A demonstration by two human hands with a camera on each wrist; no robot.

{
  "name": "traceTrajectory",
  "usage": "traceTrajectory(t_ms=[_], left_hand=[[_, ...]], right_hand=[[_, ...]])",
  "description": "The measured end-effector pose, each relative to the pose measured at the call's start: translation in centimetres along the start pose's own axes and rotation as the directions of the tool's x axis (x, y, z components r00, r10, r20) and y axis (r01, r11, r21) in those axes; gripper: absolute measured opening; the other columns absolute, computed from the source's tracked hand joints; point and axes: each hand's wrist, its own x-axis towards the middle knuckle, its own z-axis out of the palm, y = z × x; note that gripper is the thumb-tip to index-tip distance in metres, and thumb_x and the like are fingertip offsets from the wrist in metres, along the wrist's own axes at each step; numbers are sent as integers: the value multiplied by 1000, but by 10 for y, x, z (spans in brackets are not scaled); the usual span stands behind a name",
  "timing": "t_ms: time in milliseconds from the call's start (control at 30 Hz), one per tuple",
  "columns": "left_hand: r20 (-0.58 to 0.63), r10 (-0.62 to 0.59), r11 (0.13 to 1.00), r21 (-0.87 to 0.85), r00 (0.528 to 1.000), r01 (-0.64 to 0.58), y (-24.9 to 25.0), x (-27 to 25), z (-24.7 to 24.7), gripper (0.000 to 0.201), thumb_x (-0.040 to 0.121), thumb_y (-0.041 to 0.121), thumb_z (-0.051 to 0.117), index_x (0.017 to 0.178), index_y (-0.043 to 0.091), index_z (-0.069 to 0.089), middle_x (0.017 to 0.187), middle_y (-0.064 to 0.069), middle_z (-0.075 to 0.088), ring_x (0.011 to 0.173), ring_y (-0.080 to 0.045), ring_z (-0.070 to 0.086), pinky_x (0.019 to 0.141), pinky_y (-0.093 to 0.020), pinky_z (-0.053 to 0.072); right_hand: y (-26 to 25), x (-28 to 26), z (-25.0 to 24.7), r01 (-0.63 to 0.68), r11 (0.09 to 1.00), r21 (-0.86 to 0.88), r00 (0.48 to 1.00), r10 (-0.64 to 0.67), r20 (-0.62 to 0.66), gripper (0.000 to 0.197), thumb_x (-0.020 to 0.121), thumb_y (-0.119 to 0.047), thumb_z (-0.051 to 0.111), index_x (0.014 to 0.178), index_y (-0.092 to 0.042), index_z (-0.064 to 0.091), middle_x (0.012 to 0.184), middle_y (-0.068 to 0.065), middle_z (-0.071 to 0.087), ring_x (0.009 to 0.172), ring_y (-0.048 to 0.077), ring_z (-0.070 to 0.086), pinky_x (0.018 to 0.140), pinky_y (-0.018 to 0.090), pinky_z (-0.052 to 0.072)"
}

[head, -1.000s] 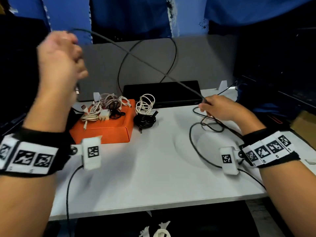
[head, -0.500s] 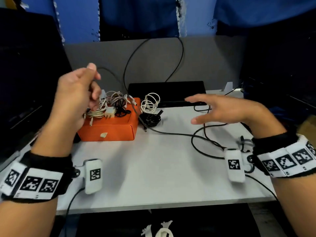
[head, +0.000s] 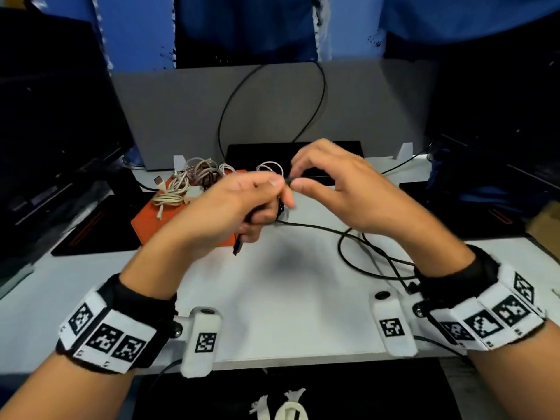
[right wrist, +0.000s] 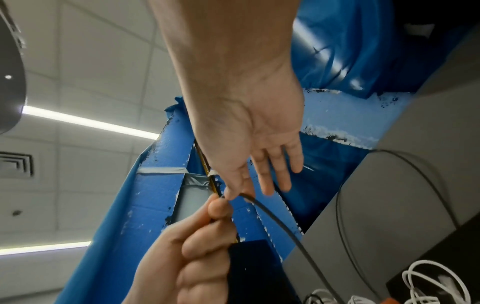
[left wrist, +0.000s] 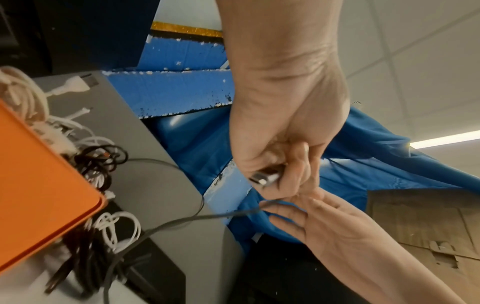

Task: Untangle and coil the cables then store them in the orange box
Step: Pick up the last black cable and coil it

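Black cable (head: 348,237): trails over white table (head: 272,298), right of orange box (head: 145,221); grey partition (head: 272,101) and blue sheeting behind the box. My left hand (head: 242,204), fingers curled, grips its plug end (left wrist: 263,179). My right hand (head: 336,189) pinches the cable between thumb and forefinger, other fingers spread, just right of the box.

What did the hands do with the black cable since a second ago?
The left hand came down from high on the left to the middle, gripping the black cable near its plug. The right hand let go, opened, then rose to meet it and now pinches the cable. The orange box and its cables stayed put.
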Motion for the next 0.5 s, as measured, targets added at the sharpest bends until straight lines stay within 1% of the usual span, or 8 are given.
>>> traceTrajectory(t_ms=[67, 133, 167, 233, 300, 400, 433, 500], left_hand=[[30, -62, 998, -31, 998, 63, -5, 2, 8, 36, 108, 29, 41, 86, 10, 63, 59, 1, 24, 47, -10, 14, 44, -22, 14], [2, -77, 997, -31, 997, 77, -9, 6, 14, 38, 108, 31, 43, 83, 10, 63, 59, 2, 25, 47, -10, 14, 43, -21, 14], [-7, -70, 997, -26, 998, 70, -11, 7, 16, 39, 108, 31, 43, 83, 10, 63, 58, 1, 28, 48, -10, 17, 43, -20, 17], [-8, -41, 999, -13, 999, 41, -12, 8, 19, 38, 109, 27, 41, 84, 9, 63, 58, 0, 34, 49, -11, 23, 45, -18, 26], [-2, -16, 999, -36, 1000, 16, -10, 7, 19, 34, 110, 22, 38, 89, 7, 60, 58, 0, 37, 49, -12, 27, 48, -18, 33], [15, 50, 983, -177, 999, -46, -6, 5, 16, 27, 109, 16, 37, 103, 3, 60, 58, -2, 47, 46, -12, 37, 57, -24, 41], [30, 80, 969, -237, 996, -70, -4, 4, 14, 25, 108, 15, 38, 109, 3, 60, 60, -2, 52, 48, -13, 44, 61, -27, 44], [55, 147, 923, -367, 988, -117, -1, 1, 8, 24, 105, 15, 37, 114, 4, 57, 68, -1, 61, 59, -14, 57, 69, -30, 49]], right_hand=[[1, -1, -9, -32, 998, 51, 996, 27, 90, 12, 101, -30, 64, 96, -19, 64, 93, -6, 71, 90, 10, 67, 85, 33, 53], [4, -2, -19, -102, 985, 138, 987, 83, 138, 18, 101, -29, 64, 88, -16, 61, 71, -5, 65, 65, 11, 63, 66, 29, 54], [6, -3, -24, -116, 983, 142, 990, 102, 102, 20, 101, -30, 64, 87, -15, 62, 67, -6, 58, 59, 8, 55, 61, 25, 50], [9, -4, -32, -107, 991, 79, 993, 110, -45, 22, 101, -33, 63, 87, -16, 64, 66, -6, 51, 59, 4, 44, 59, 21, 40], [11, -3, -34, -96, 993, 67, 983, 106, -152, 22, 101, -36, 64, 86, -20, 65, 67, -3, 54, 60, 4, 43, 59, 21, 37], [11, -1, -28, -85, 994, 63, 976, 96, -197, 18, 102, -35, 62, 88, -24, 66, 66, -7, 54, 60, 5, 45, 58, 17, 35], [11, -1, -24, -79, 994, 69, 977, 91, -193, 17, 103, -33, 60, 90, -25, 67, 66, -8, 53, 59, 5, 46, 58, 18, 37], [7, 1, -18, -56, 991, 119, 979, 78, -191, 14, 105, -29, 57, 97, -25, 68, 67, -6, 53, 56, 6, 50, 56, 25, 49]])
